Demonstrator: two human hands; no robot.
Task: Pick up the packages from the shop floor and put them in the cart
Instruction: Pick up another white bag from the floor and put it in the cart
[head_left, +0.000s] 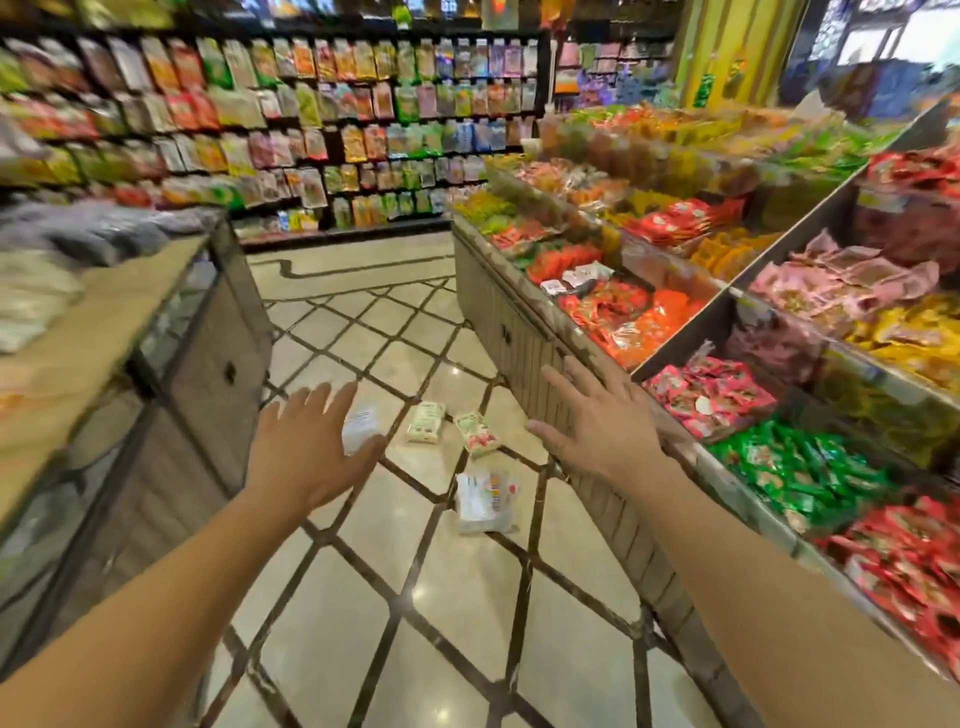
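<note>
A: Biggest first. Where do the fixtures sit against the hands?

B: Tiered snack display (675, 291) runs along the outer side of the right hand (597, 421); a glass-fronted counter (197, 332) flanks the left hand (306, 441). Tiled floor (395, 597) between and beneath both arms.

A: Hands themselves?

B: Both stretched forward, palms down, fingers straight and spread, holding nothing. Right one hovers just beside the display's edge; contact unclear.

A: Packages?

B: Four on the floor, all between the two hands or just past them. Largest, a clear-and-white bag (485, 501), lies nearer the viewer than both hands, closer to the right wrist. A white packet (359, 428) shows partly behind the left hand's fingers. A cream packet (426, 422) lies midway between the hands. A green-and-red packet (477, 433) lies tilted, just beside the right thumb's side.
</note>
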